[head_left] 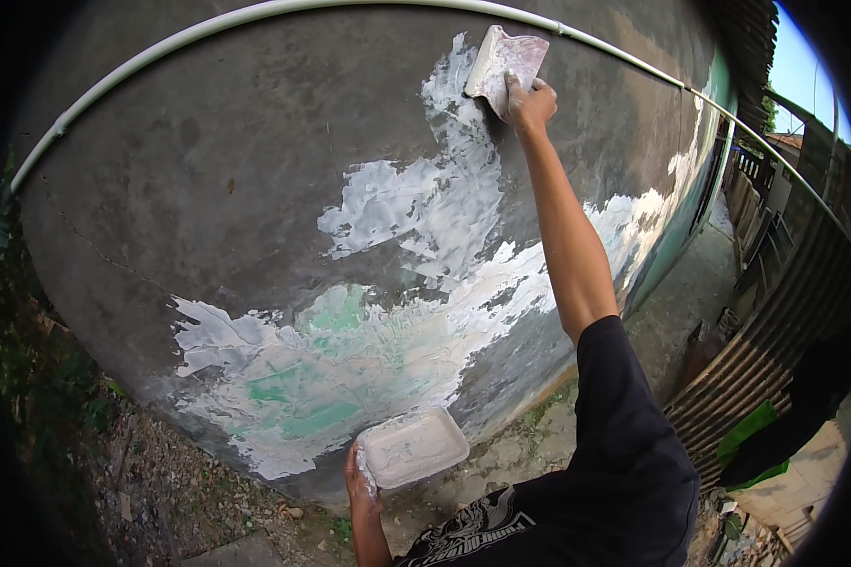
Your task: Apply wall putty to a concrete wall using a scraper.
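Observation:
My right hand (533,102) is raised high at arm's length, fingers closed around a wide putty spreader (501,62) coated in white. The spreader's edge lies against or very near the dark grey wall (217,142), beside the top of a rough white putty patch (459,161). Low in front of me, my left hand (359,475) grips the left side of a shallow rectangular tray (463,444) smeared with whitish putty. White smudges cover the fingers of both hands. Lower on the wall, a broad band of white putty (425,331) surrounds pale green areas (303,392).
A pale pipe (255,11) runs along the upper wall, just above the spreader. Rubble and soil (199,491) lie at the wall's foot on the left. To the right, corrugated sheeting (756,350) borders a narrow concrete path (676,312). Green cloth (747,435) hangs there.

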`<state>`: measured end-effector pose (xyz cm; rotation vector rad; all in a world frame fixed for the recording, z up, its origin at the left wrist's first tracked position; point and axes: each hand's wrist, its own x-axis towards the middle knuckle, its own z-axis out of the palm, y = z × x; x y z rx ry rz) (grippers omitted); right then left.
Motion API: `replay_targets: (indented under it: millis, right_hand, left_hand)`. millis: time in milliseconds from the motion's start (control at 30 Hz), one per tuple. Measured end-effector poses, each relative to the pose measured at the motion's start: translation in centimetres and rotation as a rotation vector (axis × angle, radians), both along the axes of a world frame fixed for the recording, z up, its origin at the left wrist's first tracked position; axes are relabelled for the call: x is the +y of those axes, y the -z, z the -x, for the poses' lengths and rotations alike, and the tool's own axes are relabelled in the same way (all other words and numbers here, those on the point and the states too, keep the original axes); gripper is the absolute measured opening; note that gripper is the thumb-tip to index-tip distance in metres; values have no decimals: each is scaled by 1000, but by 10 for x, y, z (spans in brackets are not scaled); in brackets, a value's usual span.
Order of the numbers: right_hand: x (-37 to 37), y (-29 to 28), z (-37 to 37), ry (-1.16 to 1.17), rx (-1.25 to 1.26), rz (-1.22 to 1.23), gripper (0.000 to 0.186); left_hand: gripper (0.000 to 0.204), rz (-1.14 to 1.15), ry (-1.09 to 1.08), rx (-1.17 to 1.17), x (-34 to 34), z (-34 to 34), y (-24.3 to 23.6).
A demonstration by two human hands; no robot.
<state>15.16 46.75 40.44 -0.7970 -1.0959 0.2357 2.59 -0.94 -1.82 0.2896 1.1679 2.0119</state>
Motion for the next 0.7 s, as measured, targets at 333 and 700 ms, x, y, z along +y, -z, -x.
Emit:
replay_targets:
  millis: [333, 700]
  right_hand:
    - [-19, -25, 12, -198, -61, -92, 36]
    - [-5, -21, 0, -92, 79, 256, 39]
  left_hand:
    - [38, -33, 29, -24, -8, -4, 7]
    - [32, -13, -38, -75, -9, 4, 3]
